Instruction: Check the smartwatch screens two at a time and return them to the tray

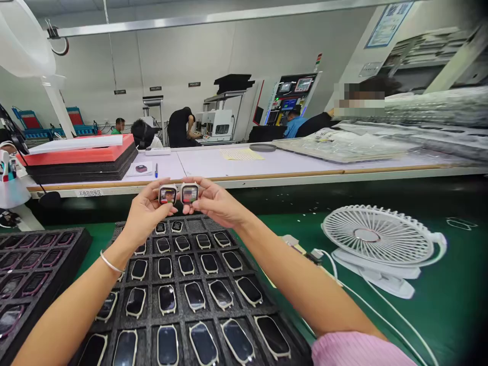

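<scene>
My left hand (147,206) pinches a smartwatch case (168,194) with a pale frame and no strap. Beside it, my right hand (213,202) grips a second smartwatch case (189,194) of the same kind. Both are raised side by side, screens towards me, with small coloured pictures on them. Below my hands lies a black foam tray (173,277), its pockets filled with several pale-framed watch cases (168,299). Two at the tray's far edge show white text on their screens.
Another foam tray (86,239) with purple-framed watch cases stands at the left. A white fan (366,235) and its cables lie on the green mat (385,310) at the right. Red and black foam sheets (80,155) are stacked on the shelf ahead; other people work beyond.
</scene>
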`<state>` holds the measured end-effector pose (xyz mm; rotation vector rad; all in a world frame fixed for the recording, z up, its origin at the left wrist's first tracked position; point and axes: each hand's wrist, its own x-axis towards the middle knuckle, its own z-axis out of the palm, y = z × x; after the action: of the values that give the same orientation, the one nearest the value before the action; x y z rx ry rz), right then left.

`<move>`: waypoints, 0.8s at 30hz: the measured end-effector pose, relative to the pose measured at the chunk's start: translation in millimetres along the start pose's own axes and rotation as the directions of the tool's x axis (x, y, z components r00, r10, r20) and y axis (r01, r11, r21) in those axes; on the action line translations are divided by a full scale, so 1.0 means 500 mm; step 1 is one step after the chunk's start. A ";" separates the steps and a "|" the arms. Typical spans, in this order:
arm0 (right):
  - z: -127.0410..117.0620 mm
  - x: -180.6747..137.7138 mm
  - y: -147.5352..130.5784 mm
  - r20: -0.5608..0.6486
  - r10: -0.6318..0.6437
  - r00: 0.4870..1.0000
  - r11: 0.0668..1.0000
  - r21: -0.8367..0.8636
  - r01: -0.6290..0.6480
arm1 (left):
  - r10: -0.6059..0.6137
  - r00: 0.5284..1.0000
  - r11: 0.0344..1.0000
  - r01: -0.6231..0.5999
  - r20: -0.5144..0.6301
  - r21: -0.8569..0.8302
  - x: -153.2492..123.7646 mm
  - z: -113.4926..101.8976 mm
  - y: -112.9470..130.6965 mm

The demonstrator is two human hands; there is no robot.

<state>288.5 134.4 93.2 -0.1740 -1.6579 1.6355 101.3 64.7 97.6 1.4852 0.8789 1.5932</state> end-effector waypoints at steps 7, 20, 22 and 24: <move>0.003 -0.047 0.096 -0.025 0.093 0.995 0.993 0.079 -0.091 | -0.186 0.982 0.982 0.186 0.000 -0.008 -0.060 -0.025 -0.077; -0.011 -0.060 0.140 -0.044 0.186 0.982 0.976 0.122 -0.180 | -0.234 0.971 0.972 0.235 -0.045 0.006 -0.073 -0.025 -0.119; -0.013 -0.062 0.142 -0.042 0.198 0.979 0.972 0.134 -0.191 | -0.238 0.971 0.971 0.238 -0.037 0.006 -0.076 -0.025 -0.120; -0.015 -0.063 0.143 -0.041 0.207 0.978 0.970 0.142 -0.199 | -0.242 0.970 0.970 0.242 -0.031 0.004 -0.078 -0.026 -0.121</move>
<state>285.0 133.1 14.5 -0.3258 -1.5200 1.8744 94.2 58.6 25.1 1.3070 1.0422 1.4359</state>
